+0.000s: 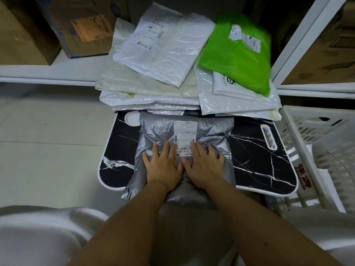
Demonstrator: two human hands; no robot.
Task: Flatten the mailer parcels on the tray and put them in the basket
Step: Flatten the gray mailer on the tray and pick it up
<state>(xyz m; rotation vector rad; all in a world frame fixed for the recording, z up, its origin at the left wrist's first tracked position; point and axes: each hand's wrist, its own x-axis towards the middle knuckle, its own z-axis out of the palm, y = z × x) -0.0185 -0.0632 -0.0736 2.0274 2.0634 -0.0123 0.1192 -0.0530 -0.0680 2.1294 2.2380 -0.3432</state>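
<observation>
Left hand (163, 166) and right hand (203, 166) press flat, fingers spread, on the grey mailer parcel (184, 135). It lies on the black marble-patterned tray (255, 156). The white basket (318, 143) stands right of the right hand.

Both bare forearms reach forward from the bottom of the view, converging toward the middle. The left hand (163, 166) lies palm down, fingers straight and slightly spread, pressing flat. The right hand (203, 166) lies beside it in the same pose (thumbs nearly touching, perhaps in contact), its fingers fanned a little wider. Both wrists are bent slightly back.
</observation>
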